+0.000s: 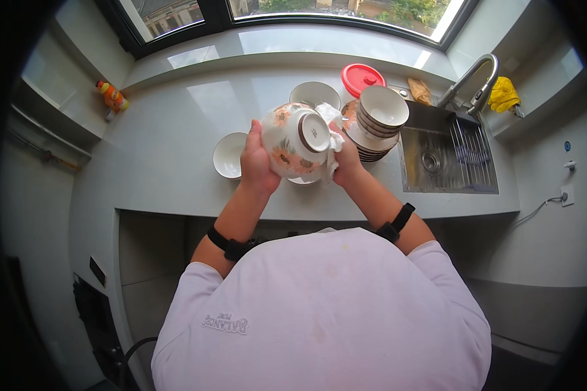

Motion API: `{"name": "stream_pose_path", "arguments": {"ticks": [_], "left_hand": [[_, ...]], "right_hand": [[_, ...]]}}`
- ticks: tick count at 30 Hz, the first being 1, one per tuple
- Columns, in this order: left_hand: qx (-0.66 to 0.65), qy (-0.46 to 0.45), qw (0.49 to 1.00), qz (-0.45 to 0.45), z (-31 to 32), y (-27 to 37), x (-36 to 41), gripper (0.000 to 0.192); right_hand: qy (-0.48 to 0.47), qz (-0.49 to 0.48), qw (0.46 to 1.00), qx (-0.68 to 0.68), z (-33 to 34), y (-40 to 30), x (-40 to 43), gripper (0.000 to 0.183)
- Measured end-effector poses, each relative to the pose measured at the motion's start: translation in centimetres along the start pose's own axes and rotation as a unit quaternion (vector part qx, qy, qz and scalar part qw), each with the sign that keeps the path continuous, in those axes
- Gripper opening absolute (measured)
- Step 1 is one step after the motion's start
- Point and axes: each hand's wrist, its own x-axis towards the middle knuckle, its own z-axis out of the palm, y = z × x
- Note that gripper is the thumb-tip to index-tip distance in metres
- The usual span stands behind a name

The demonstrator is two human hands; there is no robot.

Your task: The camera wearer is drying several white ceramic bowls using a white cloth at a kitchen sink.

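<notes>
A large ceramic bowl with orange flowers point(293, 141) is tilted so that its foot ring faces up and to the right. My left hand point(260, 159) grips its left side. On the other side, my right hand point(346, 155) presses a white cloth point(333, 139) against the bowl; some fingers are hidden. Behind the bowl stands a white bowl point(315, 93), and a smaller white bowl point(227, 156) sits left of my left hand. Part of another white dish point(303, 181) shows beneath the held bowl. Stacked bowls point(385, 107) rest on stacked plates point(372, 152) to the right.
A steel sink point(411, 168) with a drying rack point(472, 156) and a curved faucet point(484, 73) lies right. Near it are a red lid point(363, 79), a tan cloth point(419, 91) and yellow gloves point(504, 95). An orange bottle point(112, 97) stands far left, below the window.
</notes>
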Motion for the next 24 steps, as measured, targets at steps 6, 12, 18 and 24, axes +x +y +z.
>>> {"name": "stream_pose_path", "arguments": {"ticks": [6, 12, 18, 24], "left_hand": [[0.102, 0.061, 0.992, 0.051, 0.1, -0.1, 0.0, 0.050], [0.122, 0.080, 0.987, 0.066, 0.1, -0.6, 0.1, 0.047], [0.057, 0.050, 0.997, 0.034, -0.4, 0.5, 0.0, 0.048], [0.002, 0.057, 0.998, -0.030, -0.6, 0.6, -0.2, 0.051]], "right_hand": [[-0.085, -0.165, 0.967, -0.173, 0.9, -1.1, -1.8, 0.049], [-0.035, -0.421, 0.695, -0.581, 3.3, 0.7, -1.9, 0.044], [-0.086, -0.509, 0.593, -0.618, 2.8, 0.6, -2.1, 0.053], [-0.134, -0.527, 0.543, -0.640, 1.2, -0.1, -2.3, 0.054]]}}
